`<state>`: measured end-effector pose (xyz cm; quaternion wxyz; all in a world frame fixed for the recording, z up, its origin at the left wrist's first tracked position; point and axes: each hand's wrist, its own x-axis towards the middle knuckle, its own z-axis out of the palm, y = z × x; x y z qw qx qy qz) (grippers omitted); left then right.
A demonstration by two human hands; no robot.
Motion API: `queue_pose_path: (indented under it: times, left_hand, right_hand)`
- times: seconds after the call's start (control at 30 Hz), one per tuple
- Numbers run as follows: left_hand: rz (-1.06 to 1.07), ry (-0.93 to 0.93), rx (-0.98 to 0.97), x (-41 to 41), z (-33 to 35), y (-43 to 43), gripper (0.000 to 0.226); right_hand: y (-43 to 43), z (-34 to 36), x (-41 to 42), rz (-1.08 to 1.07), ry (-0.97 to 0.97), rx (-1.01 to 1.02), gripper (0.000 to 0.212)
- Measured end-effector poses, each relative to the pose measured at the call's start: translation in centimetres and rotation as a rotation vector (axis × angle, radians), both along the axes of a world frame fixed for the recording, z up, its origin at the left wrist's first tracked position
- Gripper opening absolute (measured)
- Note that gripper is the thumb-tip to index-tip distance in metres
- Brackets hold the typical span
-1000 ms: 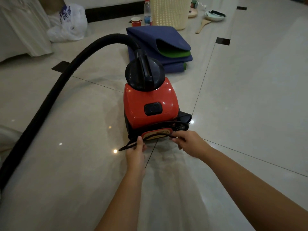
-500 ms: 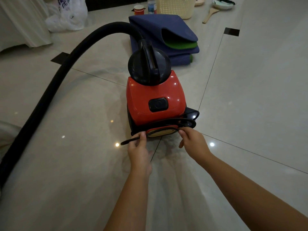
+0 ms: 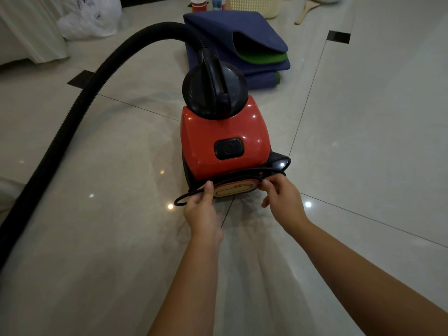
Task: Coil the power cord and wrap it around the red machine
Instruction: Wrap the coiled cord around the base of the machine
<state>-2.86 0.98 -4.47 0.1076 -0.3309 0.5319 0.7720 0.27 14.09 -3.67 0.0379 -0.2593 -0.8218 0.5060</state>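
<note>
The red machine (image 3: 223, 139) is a small vacuum with a black domed top and a black switch, standing on the tiled floor. A thin black power cord (image 3: 238, 174) runs in loops across its near lower end, with one loop sticking out to the left at floor level. My left hand (image 3: 202, 209) pinches the cord at the machine's near left corner. At the near right corner my right hand (image 3: 282, 202) holds the cord with its fingertips. How the cord runs behind the machine is hidden.
A thick black ribbed hose (image 3: 72, 112) arcs from the machine's top down to the left foreground. Folded blue and green mats (image 3: 242, 42) lie just behind the machine. A white plastic bag (image 3: 92, 18), a cream basket (image 3: 254, 4) and a wooden spoon (image 3: 306, 10) sit farther back.
Both hands have stayed on the cord at the machine's near end, and the cord's left loop now sticks out rounder. The view has tilted down and closer to the machine.
</note>
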Motion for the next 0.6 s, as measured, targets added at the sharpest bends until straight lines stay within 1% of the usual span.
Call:
queue_pose_path:
  times: [0.13,0.27,0.33,0.4,0.47,0.53,0.6]
  left_hand:
    - [0.045,0.006,-0.071,0.0,-0.3,0.2,0.013]
    - [0.051,-0.005,-0.129,0.2,-0.3,0.5,0.016]
    - [0.055,-0.038,-0.104,0.1,0.2,0.8,0.018]
    - [0.068,-0.079,-0.060,-0.3,0.6,1.1,0.020]
    - [0.074,-0.108,-0.038,-0.7,0.8,1.2,0.018]
    - [0.071,-0.111,-0.010,-0.9,0.8,1.1,0.014]
    - [0.060,-0.115,0.026,-0.9,0.9,1.0,0.028]
  right_hand:
    - [0.1,-0.5,-0.4,-0.119,-0.018,-0.141,0.015]
    - [-0.2,-0.7,-0.8,-0.218,-0.013,-0.215,0.018]
    - [-0.5,-0.7,-0.9,-0.256,-0.031,-0.262,0.017]
    - [-0.7,-0.8,-1.0,-0.283,-0.052,-0.352,0.013]
    - [-0.8,-0.8,-1.0,-0.298,-0.052,-0.425,0.017]
    - [-0.9,-0.6,-1.1,-0.289,-0.047,-0.438,0.020]
    - [-1.1,-0.2,-1.3,-0.275,-0.042,-0.422,0.021]
